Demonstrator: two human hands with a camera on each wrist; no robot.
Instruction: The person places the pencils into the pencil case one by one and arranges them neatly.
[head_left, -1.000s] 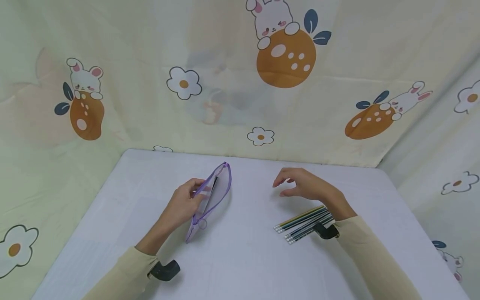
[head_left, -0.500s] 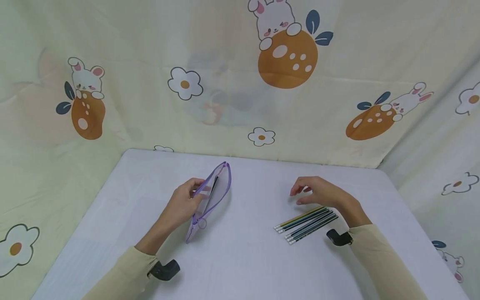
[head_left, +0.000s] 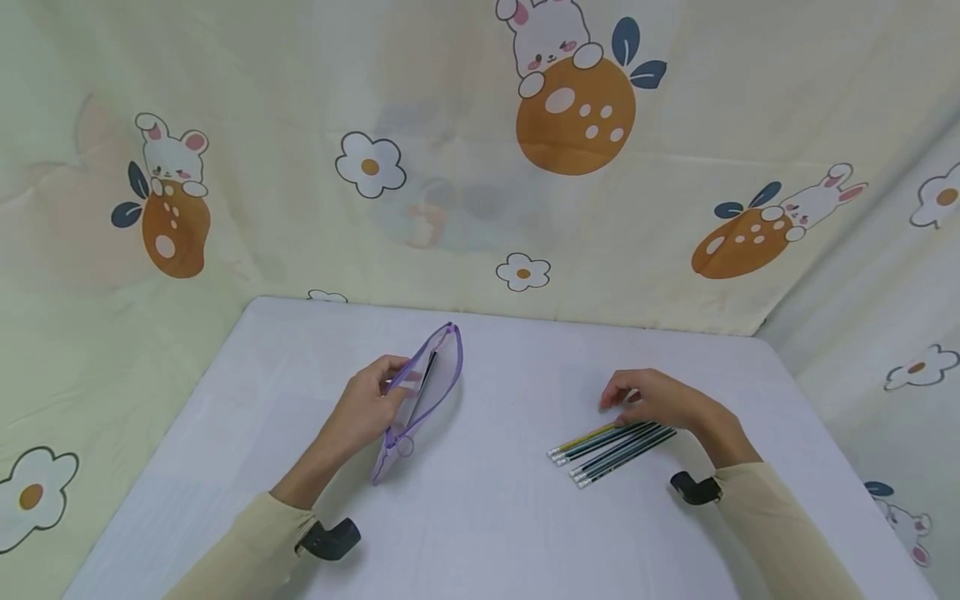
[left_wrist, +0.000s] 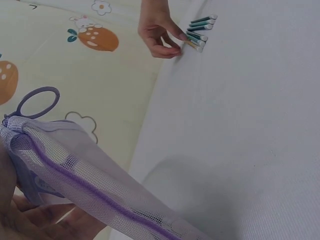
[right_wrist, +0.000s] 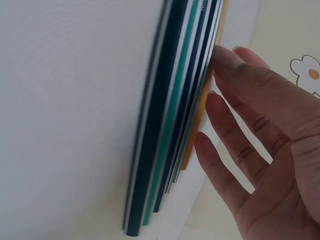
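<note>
Eraser-tipped pencils [head_left: 622, 454] touch our right grip [head_left: 656, 397], thumb and fingers apart; we should pinch squarely, our left grip [head_left: 375, 394] clamped on the mesh pouch [left_wrist: 107, 182].

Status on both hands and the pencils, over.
Left hand holding open pouch. Right hand at the yellow pencil, outermost of the pencils on the table. Nothing seen in its way.
</note>
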